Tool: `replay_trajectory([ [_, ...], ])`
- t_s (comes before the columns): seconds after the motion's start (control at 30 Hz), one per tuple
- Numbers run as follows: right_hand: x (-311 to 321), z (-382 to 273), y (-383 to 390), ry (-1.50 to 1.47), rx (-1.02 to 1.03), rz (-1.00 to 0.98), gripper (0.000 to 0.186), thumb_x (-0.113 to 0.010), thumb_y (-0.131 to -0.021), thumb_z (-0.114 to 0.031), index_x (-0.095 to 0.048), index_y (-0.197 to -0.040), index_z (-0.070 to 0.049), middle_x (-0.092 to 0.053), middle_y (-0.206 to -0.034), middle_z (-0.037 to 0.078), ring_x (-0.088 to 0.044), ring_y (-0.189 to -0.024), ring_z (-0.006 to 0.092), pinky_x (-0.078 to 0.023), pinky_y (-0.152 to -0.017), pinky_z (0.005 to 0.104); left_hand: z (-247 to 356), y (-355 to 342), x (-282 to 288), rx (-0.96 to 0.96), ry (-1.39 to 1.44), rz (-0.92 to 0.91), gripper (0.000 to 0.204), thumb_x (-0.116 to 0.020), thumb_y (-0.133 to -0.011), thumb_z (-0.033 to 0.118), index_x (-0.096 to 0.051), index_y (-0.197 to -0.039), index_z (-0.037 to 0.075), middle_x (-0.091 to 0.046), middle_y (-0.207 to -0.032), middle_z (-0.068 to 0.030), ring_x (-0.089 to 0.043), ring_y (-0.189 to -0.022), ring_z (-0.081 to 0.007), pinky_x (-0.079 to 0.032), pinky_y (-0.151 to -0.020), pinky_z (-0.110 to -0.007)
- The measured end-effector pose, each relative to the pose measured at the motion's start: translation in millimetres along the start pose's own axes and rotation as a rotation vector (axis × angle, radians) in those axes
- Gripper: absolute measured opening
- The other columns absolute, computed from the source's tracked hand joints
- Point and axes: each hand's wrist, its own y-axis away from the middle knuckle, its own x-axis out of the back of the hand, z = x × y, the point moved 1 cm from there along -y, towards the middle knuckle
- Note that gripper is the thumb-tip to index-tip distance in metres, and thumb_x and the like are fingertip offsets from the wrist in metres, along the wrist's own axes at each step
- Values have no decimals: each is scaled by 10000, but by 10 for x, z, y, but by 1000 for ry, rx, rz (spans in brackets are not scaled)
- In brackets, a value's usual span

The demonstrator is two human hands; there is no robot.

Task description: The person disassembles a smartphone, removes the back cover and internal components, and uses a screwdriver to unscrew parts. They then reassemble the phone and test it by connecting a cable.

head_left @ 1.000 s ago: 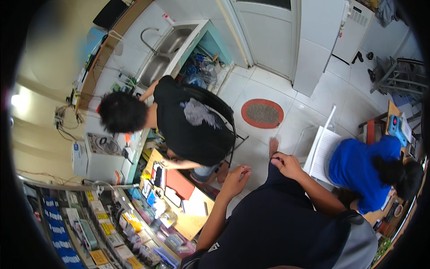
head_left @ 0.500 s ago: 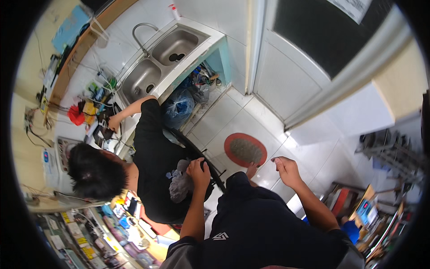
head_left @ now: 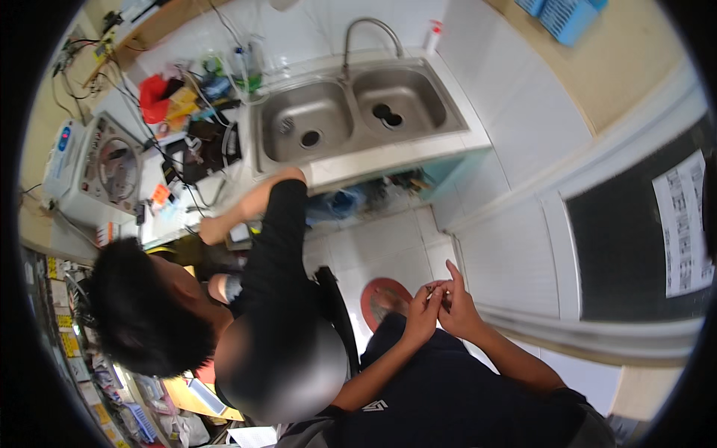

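Observation:
My left hand (head_left: 422, 317) and my right hand (head_left: 459, 310) meet in front of my dark shirt, thumbs and fingers pinched together. One finger of the right hand points up. Whether a small thing is between the fingertips I cannot make out. Below them a red-rimmed oval mat (head_left: 373, 302) lies on the tiled floor (head_left: 358, 246), partly hidden behind the hands. Beside my left arm a seated person in black (head_left: 269, 276) reaches a hand (head_left: 213, 228) toward the cluttered counter (head_left: 153, 231).
A double steel sink (head_left: 302, 112) is set in the counter ahead, with bags stored beneath. A white machine (head_left: 97, 172), cables and small items crowd the left. A white door (head_left: 508, 261) with a dark pane stands close on the right; blue plastic baskets (head_left: 564, 19) hang above.
The view has swung toward the sink and door. My hands, formerly apart, have come together. The seated person's hand has moved along the counter, away from the sink.

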Motion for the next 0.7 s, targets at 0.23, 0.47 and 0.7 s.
replay_trajectory([
  [0.23, -312, -228, -1314, -68, -93, -422, 602, -678, -973, -49, -450, -1530, -27, -678, -862, 99, -674, -679, 179, -529, -648, 333, 1471, -104, 809, -547, 227, 668, 294, -409, -1184, 318, -502, -1049, 75, -604, -770, -58, -644, -710, -175, -603, -732, -341],
  [0.47, -1182, -396, -3074, 58, 414, -753, 209, -674, -971, -130, -727, -1155, -44, -706, -824, 137, -675, -675, 260, -531, -642, 397, 1831, 333, 1130, -341, -170, 842, 257, -565, -1137, 211, -628, -960, 36, -518, -762, 50, -436, -689, -31, -371, -616, -223],
  [0.7, -3139, -1069, -5821, 168, 390, -639, 234, -696, -925, -195, -743, -1103, -50, -764, -943, 187, -760, -883, 353, -586, -782, 448, 2215, -136, 1273, -51, -194, 845, 215, -610, -1093, 128, -566, -906, 33, -514, -822, 19, -468, -769, -79, -411, -699, -262],
])
